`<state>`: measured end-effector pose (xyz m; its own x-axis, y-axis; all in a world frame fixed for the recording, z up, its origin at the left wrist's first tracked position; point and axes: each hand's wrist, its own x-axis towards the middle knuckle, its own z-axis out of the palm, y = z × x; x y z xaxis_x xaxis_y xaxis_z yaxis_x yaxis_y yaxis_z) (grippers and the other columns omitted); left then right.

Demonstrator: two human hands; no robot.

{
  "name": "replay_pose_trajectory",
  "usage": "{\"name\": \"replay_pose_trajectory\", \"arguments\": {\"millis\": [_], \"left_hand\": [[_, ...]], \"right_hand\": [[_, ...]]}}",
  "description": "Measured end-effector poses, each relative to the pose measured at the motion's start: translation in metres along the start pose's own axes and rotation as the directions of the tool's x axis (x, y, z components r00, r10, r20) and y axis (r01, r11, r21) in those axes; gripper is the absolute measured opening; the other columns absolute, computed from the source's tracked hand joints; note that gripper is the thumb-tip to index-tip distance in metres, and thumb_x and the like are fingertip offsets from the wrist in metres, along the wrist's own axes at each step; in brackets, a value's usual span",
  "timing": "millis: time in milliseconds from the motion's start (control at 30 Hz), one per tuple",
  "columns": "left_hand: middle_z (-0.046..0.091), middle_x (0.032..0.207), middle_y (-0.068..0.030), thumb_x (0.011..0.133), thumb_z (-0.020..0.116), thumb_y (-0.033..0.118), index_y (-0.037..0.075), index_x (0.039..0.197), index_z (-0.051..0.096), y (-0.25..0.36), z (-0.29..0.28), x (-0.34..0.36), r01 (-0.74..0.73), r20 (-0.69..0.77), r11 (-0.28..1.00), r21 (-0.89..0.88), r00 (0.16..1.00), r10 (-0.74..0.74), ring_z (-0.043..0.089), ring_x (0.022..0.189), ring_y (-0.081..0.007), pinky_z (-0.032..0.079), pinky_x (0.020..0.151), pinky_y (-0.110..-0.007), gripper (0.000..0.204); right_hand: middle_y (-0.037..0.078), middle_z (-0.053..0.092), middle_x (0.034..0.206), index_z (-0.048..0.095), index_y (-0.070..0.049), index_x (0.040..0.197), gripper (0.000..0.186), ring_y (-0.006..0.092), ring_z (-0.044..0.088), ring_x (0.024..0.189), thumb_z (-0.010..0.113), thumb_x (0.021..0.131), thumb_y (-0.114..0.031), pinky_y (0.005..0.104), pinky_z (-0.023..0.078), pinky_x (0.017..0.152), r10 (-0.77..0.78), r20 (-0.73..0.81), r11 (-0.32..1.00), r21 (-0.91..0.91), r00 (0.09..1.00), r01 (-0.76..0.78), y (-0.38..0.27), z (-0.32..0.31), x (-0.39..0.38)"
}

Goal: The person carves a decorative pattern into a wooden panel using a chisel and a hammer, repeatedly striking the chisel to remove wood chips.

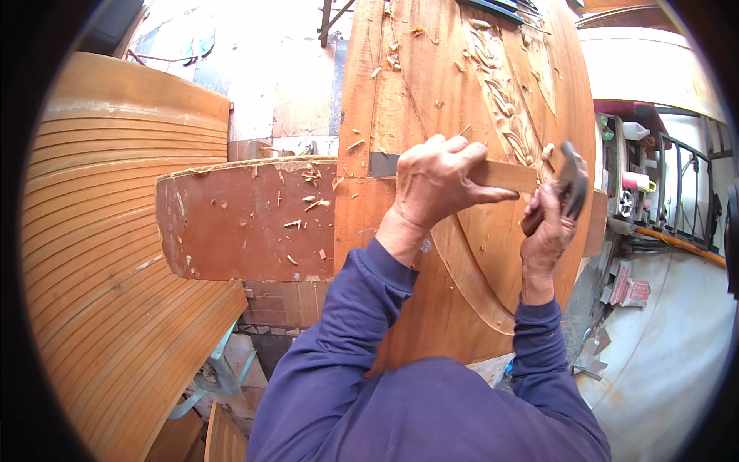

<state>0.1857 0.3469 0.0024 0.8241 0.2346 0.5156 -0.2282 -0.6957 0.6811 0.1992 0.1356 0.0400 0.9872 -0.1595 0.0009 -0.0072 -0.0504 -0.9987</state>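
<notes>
My left hand [439, 181] grips a flat wooden bar [508, 175] lying crosswise over the large wooden panel [408, 323]; a flat grey piece [382, 164] shows left of my knuckles, perhaps part of the same tool. My right hand [550, 223] is closed on a dark, curved tool [571, 177] at the bar's right end, its exact shape partly hidden by my fingers. A carved leaf band [504, 100] runs down the panel's upper part, with pale shavings scattered around. A curved groove [469, 262] crosses the lower part.
A reddish-brown board [242, 223] with shavings juts out left. Ribbed wooden panels [115, 254] stand at far left, near a pale blue stool [212, 369]. Dark tools [496, 9] lie at the panel's top edge. A metal rack [685, 185] with small items stands right.
</notes>
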Motion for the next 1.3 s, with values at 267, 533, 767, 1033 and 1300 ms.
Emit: {"name": "replay_pose_trajectory", "arguments": {"millis": [267, 533, 767, 1033, 1300], "left_hand": [[0.064, 0.070, 0.0020, 0.060, 0.092, 0.074, 0.018, 0.077, 0.069, 0.006, 0.006, 0.002, -0.022, -0.057, 0.998, -0.064, 0.998, 0.018, 0.067, 0.064, -0.0192, 0.053, 0.056, -0.034, 0.062], [0.064, 0.069, 0.0011, 0.062, 0.091, 0.073, 0.017, 0.076, 0.068, 0.008, 0.005, 0.004, -0.005, -0.050, 0.999, -0.051, 0.999, 0.003, 0.068, 0.064, -0.0189, 0.053, 0.055, -0.033, 0.062], [0.065, 0.070, 0.0014, 0.062, 0.091, 0.074, 0.017, 0.077, 0.069, 0.006, 0.005, 0.003, 0.017, -0.001, 0.999, -0.036, 1.000, -0.017, 0.067, 0.063, -0.0184, 0.054, 0.056, -0.033, 0.063], [0.065, 0.069, 0.0017, 0.061, 0.093, 0.072, 0.018, 0.078, 0.071, 0.001, -0.003, 0.001, 0.011, -0.028, 0.999, -0.036, 1.000, -0.012, 0.068, 0.064, -0.0184, 0.053, 0.055, -0.033, 0.061], [0.065, 0.071, 0.0011, 0.060, 0.093, 0.072, 0.017, 0.078, 0.071, -0.001, -0.006, 0.000, 0.002, -0.012, 0.999, -0.045, 1.000, -0.002, 0.069, 0.065, -0.0195, 0.054, 0.056, -0.035, 0.062]], "right_hand": [[0.003, 0.063, 0.096, 0.064, -0.006, 0.121, 0.021, 0.0127, 0.059, 0.076, 0.070, 0.100, -0.006, 0.0292, 0.052, 0.066, -0.049, -0.025, 0.996, 0.080, 0.998, 0.051, -0.022, 0.010, 0.000], [0.004, 0.064, 0.099, 0.063, -0.005, 0.124, 0.022, 0.0100, 0.060, 0.081, 0.069, 0.104, -0.008, 0.0287, 0.051, 0.071, -0.315, 0.199, 0.875, -0.318, 0.928, 0.365, 0.007, -0.015, 0.002], [0.002, 0.068, 0.101, 0.060, -0.005, 0.148, 0.045, 0.0089, 0.059, 0.080, 0.066, 0.104, 0.000, 0.0280, 0.050, 0.071, -0.211, 0.119, 0.952, -0.202, 0.970, 0.232, 0.010, 0.002, -0.008], [0.001, 0.066, 0.097, 0.064, -0.004, 0.139, 0.033, 0.0099, 0.059, 0.076, 0.067, 0.106, -0.008, 0.0269, 0.049, 0.066, -0.095, 0.009, 0.993, -0.067, 0.995, 0.096, -0.002, 0.006, -0.002], [0.000, 0.067, 0.122, 0.051, -0.004, 0.160, 0.061, 0.0066, 0.057, 0.088, 0.070, 0.102, 0.004, 0.0242, 0.050, 0.076, -0.055, 0.107, 0.996, -0.057, 0.993, 0.061, 0.013, -0.007, -0.008]]}}
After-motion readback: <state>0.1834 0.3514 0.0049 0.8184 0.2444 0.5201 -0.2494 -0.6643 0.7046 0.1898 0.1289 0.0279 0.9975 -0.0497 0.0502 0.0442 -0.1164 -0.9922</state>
